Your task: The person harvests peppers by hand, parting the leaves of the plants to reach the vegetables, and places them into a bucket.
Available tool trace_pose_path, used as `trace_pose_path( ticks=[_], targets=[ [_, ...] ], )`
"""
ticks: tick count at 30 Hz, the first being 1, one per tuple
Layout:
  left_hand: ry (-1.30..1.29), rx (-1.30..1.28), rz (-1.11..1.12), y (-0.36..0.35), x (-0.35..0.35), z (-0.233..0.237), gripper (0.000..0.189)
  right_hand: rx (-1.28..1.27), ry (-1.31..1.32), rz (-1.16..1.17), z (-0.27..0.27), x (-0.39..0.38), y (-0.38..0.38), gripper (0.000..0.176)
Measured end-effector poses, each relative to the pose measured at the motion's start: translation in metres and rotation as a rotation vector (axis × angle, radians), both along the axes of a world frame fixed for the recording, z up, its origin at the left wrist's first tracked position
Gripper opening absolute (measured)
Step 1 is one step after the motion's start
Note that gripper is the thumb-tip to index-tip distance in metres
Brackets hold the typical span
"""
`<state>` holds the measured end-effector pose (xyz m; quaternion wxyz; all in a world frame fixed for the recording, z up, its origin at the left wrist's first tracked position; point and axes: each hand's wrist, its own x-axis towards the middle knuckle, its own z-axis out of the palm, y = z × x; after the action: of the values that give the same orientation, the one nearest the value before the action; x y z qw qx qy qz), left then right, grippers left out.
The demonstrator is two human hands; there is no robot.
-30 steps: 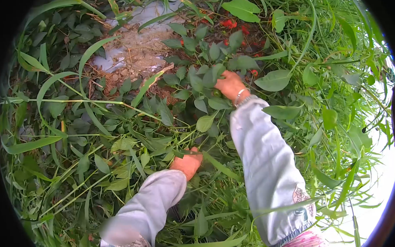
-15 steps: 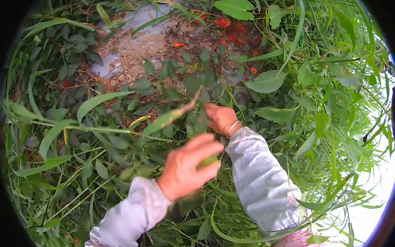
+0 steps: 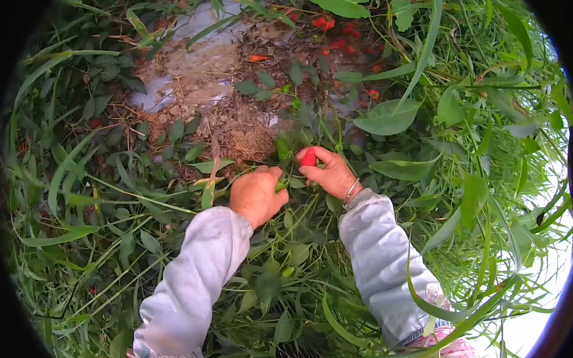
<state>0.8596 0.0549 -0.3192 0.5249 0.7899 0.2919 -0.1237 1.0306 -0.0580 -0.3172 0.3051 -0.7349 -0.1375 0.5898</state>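
Note:
A small red chili pepper (image 3: 308,157) is pinched between the thumb and forefinger of my right hand (image 3: 332,175), which wears a bracelet on its wrist. To its left, my left hand (image 3: 254,197) is closed on green growth of the pepper plant (image 3: 298,210), and a bit of green shows at its fingertips. A green pepper (image 3: 281,146) hangs just above and between the two hands. Leaves and thin stems surround both hands.
Several red peppers (image 3: 337,43) lie or hang among the leaves at the upper right. An orange-red pepper (image 3: 259,58) lies on the bare soil (image 3: 207,71). Pale plastic sheeting (image 3: 152,97) shows beside the soil. Tall grass (image 3: 512,146) crowds the right side.
My left hand has moved up and closed in the foliage. My right hand has turned, and a red chili pepper now shows in its fingers. The long leaf by the left hand has been pushed aside.

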Motion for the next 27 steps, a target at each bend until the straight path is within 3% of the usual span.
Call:
trace_pose_path(
  ticks=[1,4,9,10,11,12,14,16,18,21,24,25,26,27],
  targets=[
    [-0.033,0.003,0.069,-0.008,0.001,0.004,0.037,0.027,-0.239,0.206,0.003,-0.003,0.002,0.041],
    [-0.067,-0.039,0.116,-0.024,0.007,0.014,0.038,-0.14,-0.471,0.629,0.032,-0.012,0.015,0.048],
    [-0.157,-0.147,0.168,-0.035,0.004,-0.001,0.047,0.067,-0.551,0.806,0.004,-0.002,-0.008,0.038],
    [-0.177,-0.436,0.26,-0.023,-0.001,-0.005,0.047,0.096,-0.561,0.79,0.007,0.0,-0.01,0.037],
    [-0.347,-0.778,0.507,-0.016,-0.004,-0.013,0.046,0.124,-0.571,0.766,0.011,0.0,-0.012,0.036],
    [-0.122,-0.978,0.653,0.022,-0.003,0.02,0.044,0.152,-0.58,0.738,0.013,-0.001,-0.015,0.035],
    [-0.28,-1.061,0.883,0.053,-0.003,0.009,0.04,0.152,-0.595,0.709,0.014,-0.004,-0.019,0.033],
    [-0.224,-0.947,0.86,0.078,0.016,0.004,0.021,0.167,-0.603,0.704,0.018,-0.001,-0.025,0.031],
    [-0.143,-0.695,0.804,0.085,0.031,-0.007,0.015,0.122,-0.576,0.742,0.023,0.002,-0.026,0.031],
    [-0.135,0.023,0.52,0.077,0.041,-0.048,0.014,0.092,-0.567,0.765,0.024,0.005,-0.029,0.031],
    [0.158,-0.311,0.214,0.047,0.058,-0.043,0.036,0.064,-0.536,0.765,0.027,0.007,-0.031,0.032],
    [0.148,-0.343,0.236,0.019,0.061,-0.057,0.038,0.07,-0.532,0.759,0.027,0.007,-0.032,0.032],
    [0.246,-0.581,0.183,0.009,0.065,-0.059,0.035,0.076,-0.529,0.755,0.027,0.007,-0.032,0.032],
    [0.343,-0.887,0.326,0.002,0.069,-0.056,0.027,0.071,-0.546,0.766,0.027,0.006,-0.031,0.031]
  ],
)
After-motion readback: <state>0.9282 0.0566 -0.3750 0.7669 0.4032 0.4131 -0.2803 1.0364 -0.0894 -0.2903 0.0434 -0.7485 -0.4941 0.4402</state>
